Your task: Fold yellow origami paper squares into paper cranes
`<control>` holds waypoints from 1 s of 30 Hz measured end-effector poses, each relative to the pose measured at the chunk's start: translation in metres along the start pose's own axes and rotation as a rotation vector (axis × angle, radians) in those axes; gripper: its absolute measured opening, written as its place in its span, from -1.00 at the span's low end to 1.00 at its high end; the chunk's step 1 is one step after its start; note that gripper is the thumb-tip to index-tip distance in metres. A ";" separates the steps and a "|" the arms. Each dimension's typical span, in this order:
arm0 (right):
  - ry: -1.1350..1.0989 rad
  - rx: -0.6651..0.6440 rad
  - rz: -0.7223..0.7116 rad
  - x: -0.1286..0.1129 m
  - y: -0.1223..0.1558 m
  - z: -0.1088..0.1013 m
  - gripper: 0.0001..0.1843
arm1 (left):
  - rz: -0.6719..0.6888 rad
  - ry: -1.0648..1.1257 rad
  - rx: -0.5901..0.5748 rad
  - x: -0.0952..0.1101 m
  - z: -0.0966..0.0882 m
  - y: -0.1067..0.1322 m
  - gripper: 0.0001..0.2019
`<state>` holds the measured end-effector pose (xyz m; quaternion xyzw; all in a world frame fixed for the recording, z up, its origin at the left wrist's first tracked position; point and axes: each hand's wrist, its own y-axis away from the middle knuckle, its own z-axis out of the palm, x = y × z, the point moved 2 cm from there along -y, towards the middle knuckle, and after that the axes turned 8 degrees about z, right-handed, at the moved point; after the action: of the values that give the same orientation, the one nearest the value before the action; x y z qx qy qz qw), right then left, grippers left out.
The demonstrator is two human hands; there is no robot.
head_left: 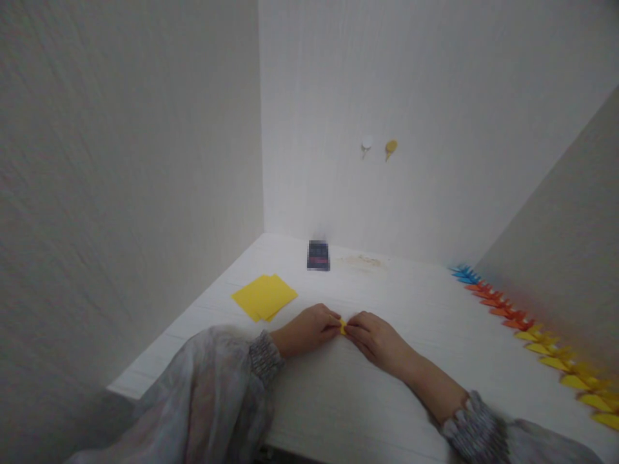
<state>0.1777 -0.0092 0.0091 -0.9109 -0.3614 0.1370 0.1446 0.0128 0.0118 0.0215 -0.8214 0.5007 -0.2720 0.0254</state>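
Near the middle of the white table, a small folded piece of yellow paper (343,327) shows between my two hands. My left hand (312,328) pinches it from the left side. From the right, my right hand (380,338) grips it with the fingertips. Most of the paper is covered by my fingers, so its folded shape cannot be made out. Beyond my left wrist lies a small stack of yellow paper sheets (264,296), flat and slightly fanned.
Along the right wall runs a row of folded paper figures: blue ones (467,274), orange-red ones (500,306) and yellow ones (565,367). A dark blurred object (318,256) stands at the back. Two hooks, white (367,144) and yellow (391,147), are on the back wall. Walls enclose the table.
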 end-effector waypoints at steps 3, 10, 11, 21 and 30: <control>0.015 0.022 -0.009 -0.003 -0.001 0.000 -0.75 | -0.049 0.089 0.040 -0.003 0.001 0.000 -0.78; -0.008 0.054 0.028 -0.005 -0.003 0.002 -0.75 | -0.316 0.280 0.201 -0.019 0.006 0.002 -0.75; -0.020 0.049 0.037 -0.004 -0.003 0.002 -0.75 | -0.340 0.309 0.213 -0.020 0.007 0.002 -0.73; -0.063 0.009 0.198 -0.006 -0.010 0.007 -0.74 | -0.398 0.347 0.293 -0.027 0.010 0.001 -0.63; -0.172 0.014 0.236 -0.003 -0.009 0.010 -0.76 | -0.365 0.554 0.334 -0.024 0.010 -0.002 -0.44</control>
<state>0.1661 -0.0033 0.0036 -0.9309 -0.2618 0.2333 0.1023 0.0106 0.0304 0.0032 -0.7769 0.2827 -0.5620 -0.0261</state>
